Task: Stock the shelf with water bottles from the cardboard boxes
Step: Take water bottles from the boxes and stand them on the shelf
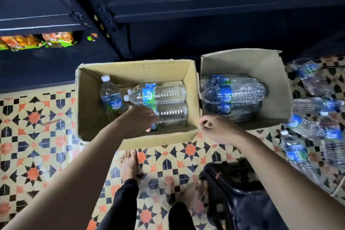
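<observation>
Two open cardboard boxes stand on the tiled floor below a dark metal shelf (205,8). The left box (89,117) holds one upright water bottle (111,97) and several bottles lying on their sides (164,93). My left hand (139,119) reaches into this box and rests on a lying bottle (171,116); whether its fingers grip it is hidden. The right box (276,87) holds several lying bottles (233,93). My right hand (214,129) hovers over the near edge between the boxes, fingers loosely curled, holding nothing.
Several loose water bottles (317,132) lie on the floor right of the boxes. Snack packets (37,41) sit on a lower shelf at the left. A black stool or chair (233,192) stands by my right foot. My bare feet are near the left box.
</observation>
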A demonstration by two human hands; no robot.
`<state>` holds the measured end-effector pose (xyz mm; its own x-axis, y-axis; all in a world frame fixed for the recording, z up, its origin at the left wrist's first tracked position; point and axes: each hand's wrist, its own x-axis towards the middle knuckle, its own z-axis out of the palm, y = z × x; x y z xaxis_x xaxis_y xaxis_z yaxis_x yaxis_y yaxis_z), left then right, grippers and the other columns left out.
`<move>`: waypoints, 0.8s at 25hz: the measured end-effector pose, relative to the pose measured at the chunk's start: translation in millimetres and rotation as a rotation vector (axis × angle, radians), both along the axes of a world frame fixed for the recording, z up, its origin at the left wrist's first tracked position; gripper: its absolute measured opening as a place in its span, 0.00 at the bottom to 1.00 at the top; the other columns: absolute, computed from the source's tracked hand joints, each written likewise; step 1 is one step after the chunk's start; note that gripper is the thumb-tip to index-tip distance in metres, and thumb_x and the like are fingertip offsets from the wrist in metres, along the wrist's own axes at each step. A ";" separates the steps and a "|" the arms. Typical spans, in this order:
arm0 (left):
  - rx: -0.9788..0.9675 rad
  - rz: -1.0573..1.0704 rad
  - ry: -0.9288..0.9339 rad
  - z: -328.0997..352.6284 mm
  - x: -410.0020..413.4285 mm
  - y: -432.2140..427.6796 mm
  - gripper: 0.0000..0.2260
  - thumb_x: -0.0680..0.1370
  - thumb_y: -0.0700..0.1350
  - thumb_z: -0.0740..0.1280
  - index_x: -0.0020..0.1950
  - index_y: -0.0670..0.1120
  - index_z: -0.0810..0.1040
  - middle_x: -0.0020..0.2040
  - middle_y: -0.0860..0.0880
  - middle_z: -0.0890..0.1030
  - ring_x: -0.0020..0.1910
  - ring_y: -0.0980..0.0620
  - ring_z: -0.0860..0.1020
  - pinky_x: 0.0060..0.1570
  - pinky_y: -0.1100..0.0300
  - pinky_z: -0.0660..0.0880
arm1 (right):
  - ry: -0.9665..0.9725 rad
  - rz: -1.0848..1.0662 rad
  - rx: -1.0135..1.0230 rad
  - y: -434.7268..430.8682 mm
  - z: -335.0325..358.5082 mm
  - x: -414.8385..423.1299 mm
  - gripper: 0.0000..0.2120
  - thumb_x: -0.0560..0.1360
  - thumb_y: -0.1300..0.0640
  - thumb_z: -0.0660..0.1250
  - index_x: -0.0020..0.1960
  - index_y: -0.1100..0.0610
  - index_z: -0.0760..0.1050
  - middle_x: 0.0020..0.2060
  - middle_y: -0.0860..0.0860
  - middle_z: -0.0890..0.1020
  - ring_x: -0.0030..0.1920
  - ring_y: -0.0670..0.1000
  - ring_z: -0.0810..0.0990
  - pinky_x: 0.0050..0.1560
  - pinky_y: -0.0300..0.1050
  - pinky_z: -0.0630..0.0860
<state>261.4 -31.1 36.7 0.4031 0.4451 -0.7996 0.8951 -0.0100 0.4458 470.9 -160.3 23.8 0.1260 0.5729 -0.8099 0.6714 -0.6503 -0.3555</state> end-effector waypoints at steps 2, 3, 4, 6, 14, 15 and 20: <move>-0.017 -0.046 -0.025 7.6 34.6 -18.0 0.12 0.81 0.47 0.64 0.57 0.41 0.82 0.55 0.44 0.84 0.55 0.45 0.81 0.58 0.54 0.76 | 0.026 0.015 -0.007 -16.3 11.9 28.1 0.15 0.82 0.51 0.59 0.67 0.48 0.72 0.61 0.47 0.77 0.44 0.46 0.80 0.38 0.39 0.74; -0.014 -0.067 -0.024 13.4 53.8 -21.1 0.13 0.81 0.47 0.64 0.58 0.41 0.82 0.57 0.45 0.83 0.57 0.46 0.80 0.59 0.57 0.75 | 0.036 0.007 -0.001 -22.1 15.6 43.6 0.15 0.81 0.50 0.59 0.68 0.47 0.72 0.63 0.48 0.78 0.44 0.46 0.79 0.39 0.40 0.73; -0.024 -0.117 -0.025 14.4 71.2 -33.1 0.13 0.81 0.47 0.64 0.59 0.41 0.81 0.57 0.46 0.83 0.58 0.47 0.80 0.58 0.58 0.73 | 0.040 0.004 0.003 -27.0 19.2 60.2 0.16 0.81 0.49 0.59 0.68 0.47 0.71 0.63 0.48 0.78 0.44 0.46 0.78 0.40 0.41 0.72; -0.043 -0.138 -0.038 8.1 97.2 -45.7 0.13 0.81 0.48 0.64 0.59 0.41 0.81 0.56 0.44 0.83 0.57 0.46 0.80 0.57 0.58 0.73 | 0.044 0.015 -0.002 -30.1 20.7 86.8 0.16 0.81 0.48 0.60 0.67 0.46 0.72 0.64 0.49 0.78 0.47 0.47 0.78 0.46 0.42 0.72; -0.082 -0.225 -0.004 -21.4 184.1 -32.1 0.16 0.80 0.53 0.63 0.65 0.49 0.77 0.66 0.48 0.78 0.63 0.48 0.75 0.66 0.51 0.71 | 0.066 0.033 -0.095 -19.0 -1.0 163.0 0.20 0.80 0.49 0.60 0.72 0.47 0.68 0.67 0.51 0.74 0.57 0.51 0.76 0.54 0.45 0.72; -0.094 -0.225 -0.009 -24.4 191.4 -28.0 0.16 0.81 0.53 0.63 0.66 0.48 0.76 0.66 0.47 0.77 0.64 0.48 0.75 0.65 0.52 0.70 | 0.065 0.031 -0.113 -16.4 -4.2 169.5 0.20 0.80 0.49 0.60 0.72 0.47 0.67 0.66 0.52 0.75 0.56 0.50 0.77 0.54 0.46 0.73; -0.118 -0.243 -0.002 -25.9 219.9 -16.7 0.17 0.82 0.52 0.62 0.67 0.47 0.75 0.68 0.47 0.76 0.64 0.48 0.74 0.63 0.55 0.71 | 0.026 0.093 -0.203 -3.3 -7.4 195.9 0.21 0.79 0.48 0.60 0.72 0.47 0.66 0.67 0.53 0.75 0.58 0.51 0.78 0.58 0.47 0.73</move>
<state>481.3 -47.8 10.8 0.4884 0.2389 -0.8392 0.8719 -0.1720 0.4585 666.8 -163.6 16.4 0.0574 0.4059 -0.9121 0.7241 -0.6459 -0.2419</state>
